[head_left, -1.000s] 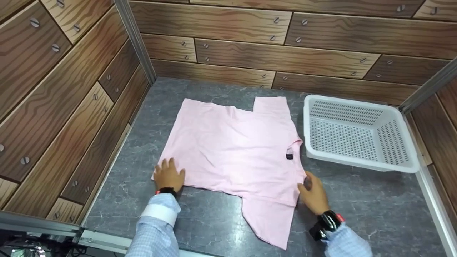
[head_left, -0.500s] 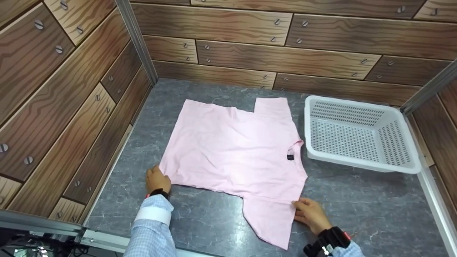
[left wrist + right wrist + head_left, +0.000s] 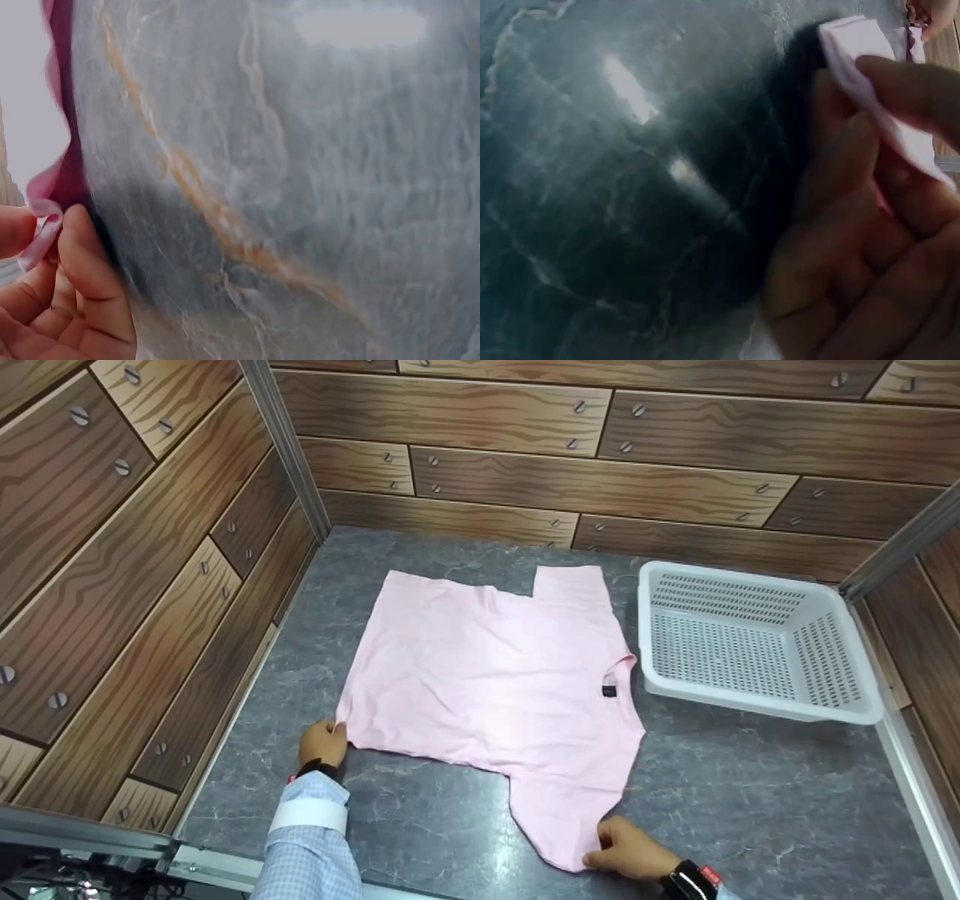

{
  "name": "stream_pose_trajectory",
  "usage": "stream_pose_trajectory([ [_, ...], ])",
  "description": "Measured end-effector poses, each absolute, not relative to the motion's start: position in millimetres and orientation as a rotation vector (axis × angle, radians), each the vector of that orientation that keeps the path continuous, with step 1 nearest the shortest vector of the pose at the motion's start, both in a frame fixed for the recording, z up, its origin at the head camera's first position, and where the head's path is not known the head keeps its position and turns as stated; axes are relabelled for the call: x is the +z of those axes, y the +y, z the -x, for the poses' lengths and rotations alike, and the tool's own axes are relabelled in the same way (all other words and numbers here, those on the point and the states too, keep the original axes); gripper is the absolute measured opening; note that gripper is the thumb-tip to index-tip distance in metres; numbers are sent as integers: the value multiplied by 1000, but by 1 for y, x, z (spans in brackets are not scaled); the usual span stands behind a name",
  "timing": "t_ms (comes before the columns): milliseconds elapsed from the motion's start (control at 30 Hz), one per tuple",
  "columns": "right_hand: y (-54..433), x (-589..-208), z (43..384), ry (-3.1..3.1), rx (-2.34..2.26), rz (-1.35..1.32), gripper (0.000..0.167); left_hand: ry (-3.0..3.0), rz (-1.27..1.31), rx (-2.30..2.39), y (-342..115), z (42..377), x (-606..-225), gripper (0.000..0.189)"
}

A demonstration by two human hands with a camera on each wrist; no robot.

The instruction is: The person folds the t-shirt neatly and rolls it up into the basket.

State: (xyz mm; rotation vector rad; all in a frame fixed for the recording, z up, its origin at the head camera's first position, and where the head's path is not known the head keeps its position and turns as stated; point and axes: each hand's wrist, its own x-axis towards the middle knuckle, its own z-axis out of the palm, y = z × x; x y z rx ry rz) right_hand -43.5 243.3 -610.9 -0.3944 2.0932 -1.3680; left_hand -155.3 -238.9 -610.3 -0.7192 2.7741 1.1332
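Nearest, the right grip [image 3: 634,849] has slid from the shoulder seam down to the end of the near sleeve [image 3: 559,819], which I see pinched between thumb and fingers. The left grip [image 3: 322,746], laid on the cloth a second ago, now pinches the hem corner [image 3: 351,727]. I judge the near side of the pink shirt [image 3: 480,675] thus ready to be handled from both ends; its body lies spread on the bench [image 3: 435,817]. Beyond, at right, stands the white basket [image 3: 750,701]; farthest, the plank-patterned wall [image 3: 510,465].
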Motion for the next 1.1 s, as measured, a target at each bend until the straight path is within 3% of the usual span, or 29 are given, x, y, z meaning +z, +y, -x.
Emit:
stream_pose_trajectory([
  [133,245,-607,54,1965,-1606,465,20,2702,749,1260,-243,154,-609,26],
  [333,252,-596,66,1731,-1863,449,33,2384,762,1656,-253,154,-611,31],
  [533,261,-587,73,1700,-1961,427,21,1784,752,2191,-265,154,-614,48],
  [733,263,-573,97,1600,-2208,253,30,1370,619,2489,-266,166,-604,41],
  [900,258,-562,130,1553,-2401,26,27,1229,507,2616,-256,185,-594,39],
  [1100,245,-554,163,1608,-2574,-155,27,1319,605,2625,-243,207,-585,15],
])
